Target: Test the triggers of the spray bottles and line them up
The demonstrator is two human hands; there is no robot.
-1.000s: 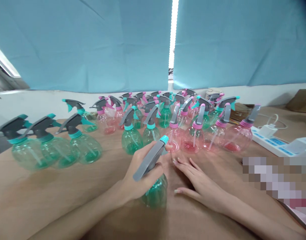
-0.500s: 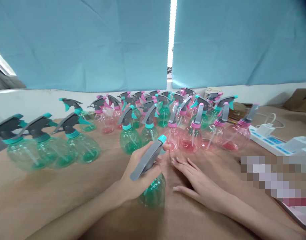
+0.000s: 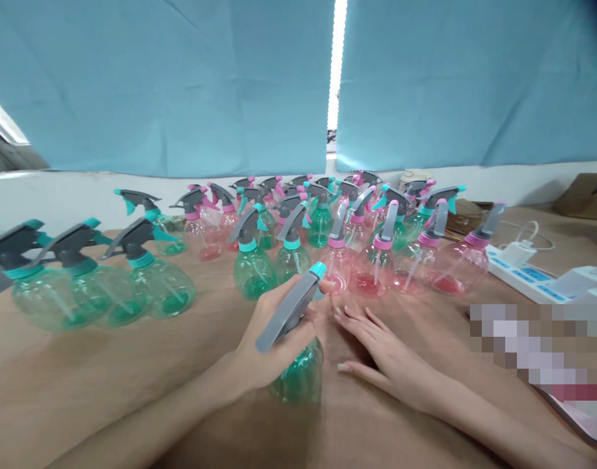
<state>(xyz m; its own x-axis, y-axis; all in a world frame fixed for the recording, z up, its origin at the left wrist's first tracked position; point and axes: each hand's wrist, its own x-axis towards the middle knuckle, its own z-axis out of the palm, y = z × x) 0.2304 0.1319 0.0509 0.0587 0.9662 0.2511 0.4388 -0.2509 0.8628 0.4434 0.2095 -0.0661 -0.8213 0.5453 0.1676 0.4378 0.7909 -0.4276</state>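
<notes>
My left hand (image 3: 273, 345) is wrapped around the neck of a green spray bottle (image 3: 301, 378) with a grey and turquoise trigger head (image 3: 291, 309). The bottle is upright near the table's front, and its collar is hidden by my fingers. My right hand (image 3: 388, 361) rests flat on the brown table just right of that bottle, fingers apart, holding nothing. Beyond my hands stand two green spray bottles (image 3: 254, 270) and a row of pink spray bottles (image 3: 374, 273) with grey heads and pink collars.
Three green spray bottles (image 3: 164, 286) stand in a row at the left. Several more green and pink bottles crowd the back by the wall. On the right lie a white power strip (image 3: 527, 273) with plugs and a blurred-out flat object (image 3: 547, 352). A blue curtain (image 3: 181, 85) hangs behind.
</notes>
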